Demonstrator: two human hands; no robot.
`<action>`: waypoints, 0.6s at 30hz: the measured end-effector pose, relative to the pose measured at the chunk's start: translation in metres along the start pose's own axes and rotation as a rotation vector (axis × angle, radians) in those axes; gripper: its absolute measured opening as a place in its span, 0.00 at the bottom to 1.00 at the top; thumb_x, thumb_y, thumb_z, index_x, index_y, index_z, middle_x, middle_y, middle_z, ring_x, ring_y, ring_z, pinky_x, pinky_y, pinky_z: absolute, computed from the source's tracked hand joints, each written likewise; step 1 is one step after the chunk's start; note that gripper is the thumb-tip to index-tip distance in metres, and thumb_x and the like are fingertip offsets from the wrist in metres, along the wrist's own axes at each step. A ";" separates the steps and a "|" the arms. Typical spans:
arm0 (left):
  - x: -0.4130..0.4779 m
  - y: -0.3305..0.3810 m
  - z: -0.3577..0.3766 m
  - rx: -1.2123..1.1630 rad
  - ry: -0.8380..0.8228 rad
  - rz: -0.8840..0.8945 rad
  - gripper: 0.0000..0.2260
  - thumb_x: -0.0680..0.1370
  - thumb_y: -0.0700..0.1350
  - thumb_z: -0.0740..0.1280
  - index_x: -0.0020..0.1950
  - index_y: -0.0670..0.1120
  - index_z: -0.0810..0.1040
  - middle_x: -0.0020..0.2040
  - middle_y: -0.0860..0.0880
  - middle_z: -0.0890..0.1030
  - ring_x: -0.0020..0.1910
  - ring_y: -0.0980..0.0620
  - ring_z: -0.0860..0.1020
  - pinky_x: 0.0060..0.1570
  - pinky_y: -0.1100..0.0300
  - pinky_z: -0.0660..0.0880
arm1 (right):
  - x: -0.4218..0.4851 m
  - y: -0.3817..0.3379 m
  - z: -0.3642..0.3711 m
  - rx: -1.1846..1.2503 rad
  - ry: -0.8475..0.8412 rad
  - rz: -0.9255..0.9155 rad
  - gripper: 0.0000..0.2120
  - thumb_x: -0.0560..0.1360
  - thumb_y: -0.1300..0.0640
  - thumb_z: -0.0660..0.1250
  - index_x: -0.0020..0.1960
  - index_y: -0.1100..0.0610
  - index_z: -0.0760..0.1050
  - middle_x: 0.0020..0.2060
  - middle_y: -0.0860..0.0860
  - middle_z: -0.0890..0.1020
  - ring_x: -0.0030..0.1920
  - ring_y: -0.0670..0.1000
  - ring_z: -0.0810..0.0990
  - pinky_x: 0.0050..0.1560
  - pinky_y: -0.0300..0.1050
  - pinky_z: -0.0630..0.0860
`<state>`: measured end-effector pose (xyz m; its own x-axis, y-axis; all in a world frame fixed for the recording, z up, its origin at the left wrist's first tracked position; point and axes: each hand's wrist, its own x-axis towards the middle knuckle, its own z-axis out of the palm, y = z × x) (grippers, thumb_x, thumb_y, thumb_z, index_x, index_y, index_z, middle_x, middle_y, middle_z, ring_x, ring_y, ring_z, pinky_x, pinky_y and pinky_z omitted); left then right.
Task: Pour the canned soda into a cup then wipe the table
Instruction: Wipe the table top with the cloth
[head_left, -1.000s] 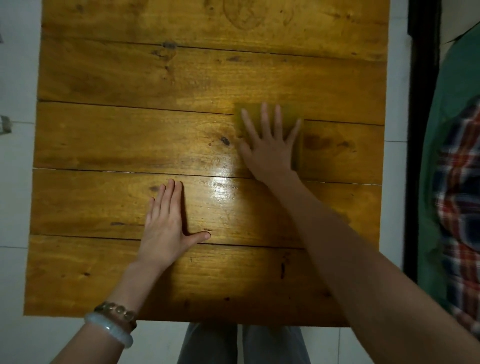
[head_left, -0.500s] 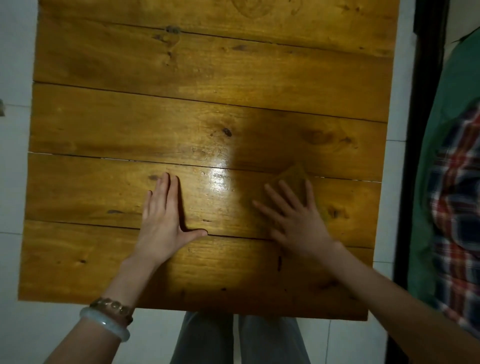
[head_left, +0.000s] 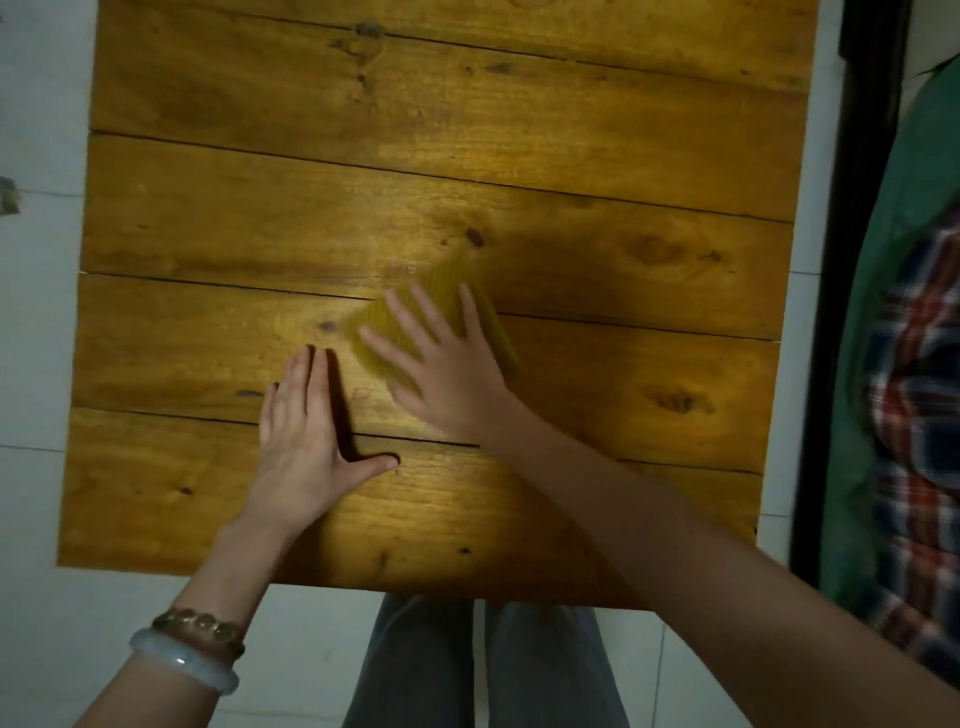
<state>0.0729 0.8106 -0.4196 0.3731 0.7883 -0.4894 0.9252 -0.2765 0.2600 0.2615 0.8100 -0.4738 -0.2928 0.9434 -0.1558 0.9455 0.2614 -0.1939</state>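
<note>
A yellow cloth (head_left: 447, 291) lies flat on the wooden plank table (head_left: 519, 130), near its middle. My right hand (head_left: 441, 364) presses down on the cloth with fingers spread, covering most of it. My left hand (head_left: 306, 431) rests flat on the bare wood just left of the cloth, fingers together and thumb out, holding nothing. No can or cup is in view.
White floor tiles (head_left: 36, 312) surround the table. A dark frame (head_left: 857, 260) and green and plaid fabric (head_left: 914, 415) stand close along the right side. My grey trouser legs (head_left: 415, 665) show below the table's near edge.
My right hand slid the cloth from the far right middle toward me, then leftward to the table's centre beside my left hand. The left hand stayed flat in place.
</note>
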 end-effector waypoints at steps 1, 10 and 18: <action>-0.002 -0.002 -0.001 -0.002 -0.007 0.007 0.59 0.58 0.69 0.68 0.77 0.41 0.45 0.77 0.40 0.48 0.76 0.44 0.47 0.73 0.42 0.48 | -0.024 -0.007 0.005 0.008 -0.012 -0.069 0.28 0.77 0.40 0.54 0.75 0.45 0.56 0.76 0.56 0.56 0.75 0.60 0.52 0.69 0.70 0.42; -0.004 0.006 0.012 0.028 -0.063 0.050 0.58 0.59 0.70 0.67 0.77 0.42 0.44 0.78 0.41 0.48 0.76 0.44 0.46 0.73 0.44 0.46 | -0.139 0.075 0.000 -0.086 -0.097 0.190 0.31 0.75 0.39 0.50 0.75 0.42 0.48 0.75 0.54 0.57 0.75 0.58 0.51 0.69 0.71 0.47; -0.003 0.005 0.015 0.019 -0.033 0.053 0.59 0.59 0.69 0.69 0.77 0.41 0.45 0.78 0.42 0.48 0.77 0.46 0.45 0.74 0.45 0.45 | 0.032 0.057 -0.022 -0.001 0.003 0.498 0.29 0.77 0.37 0.43 0.76 0.42 0.50 0.77 0.54 0.51 0.76 0.59 0.48 0.68 0.70 0.39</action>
<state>0.0770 0.7986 -0.4290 0.4233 0.7537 -0.5027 0.9051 -0.3280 0.2704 0.3092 0.8599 -0.4688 0.1944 0.9543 -0.2269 0.9707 -0.2204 -0.0956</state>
